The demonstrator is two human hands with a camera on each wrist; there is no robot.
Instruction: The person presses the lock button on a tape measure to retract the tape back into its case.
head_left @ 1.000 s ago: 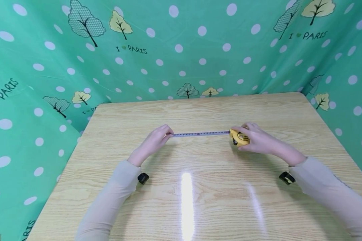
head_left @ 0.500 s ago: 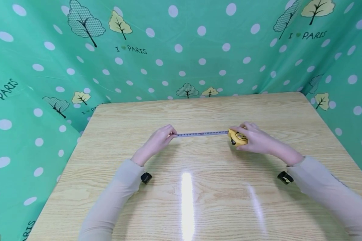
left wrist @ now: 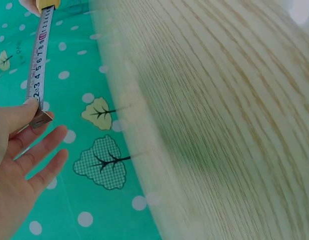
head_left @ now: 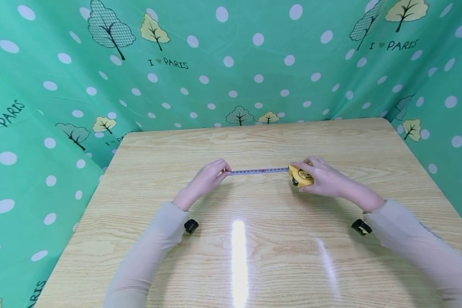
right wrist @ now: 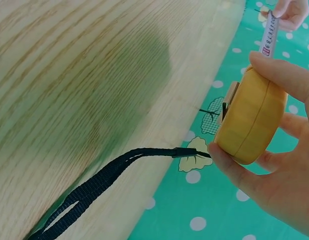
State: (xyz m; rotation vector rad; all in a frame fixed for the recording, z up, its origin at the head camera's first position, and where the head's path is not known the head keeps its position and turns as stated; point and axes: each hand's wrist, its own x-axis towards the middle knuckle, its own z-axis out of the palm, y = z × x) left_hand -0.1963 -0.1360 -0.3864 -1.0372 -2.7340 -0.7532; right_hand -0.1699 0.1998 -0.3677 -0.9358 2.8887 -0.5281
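**Left hand (head_left: pixel 207 176) & right hand (head_left: pixel 323 177) w/ 1 tape measure strung btwn**

Far L: off-white long sleeve (head_left: pixel 154 248) behind L grip, forearm slanting up & inward; small black wrist device (head_left: pixel 191 226) just below its cuff. L hand angled in, thumb & index pinched tight, no gap, on silver metal end hook (left wrist: pixel 40 119) & tape end; other fingers loosely spread, holding nothing. Btwn grips: 1 narrow white printed tape blade (head_left: pixel 250 171), approx. straight, above tabletop. At its R end, in R grip: 1 yellow rounded tape-measure case (head_left: pixel 298 176), tilted. R hand reaches in from R, digits curled on opposite sides of case, spread only as wide as it, firm hold. 1 black woven wrist strap (right wrist: pixel 109 172) trails from case, below R grip. R forearm in matching sleeve; 2nd black device (head_left: pixel 361 227) just beside that cuff.

Count: 2 hands, 1 case, 1 blade, 1 hook, 1 strap, 2 devices. Under both grips: 1 pale wood-grain table (head_left: pixel 235 145); beyond, green white-dotted fabric curtain (head_left: pixel 254 42) w/ printed trees.
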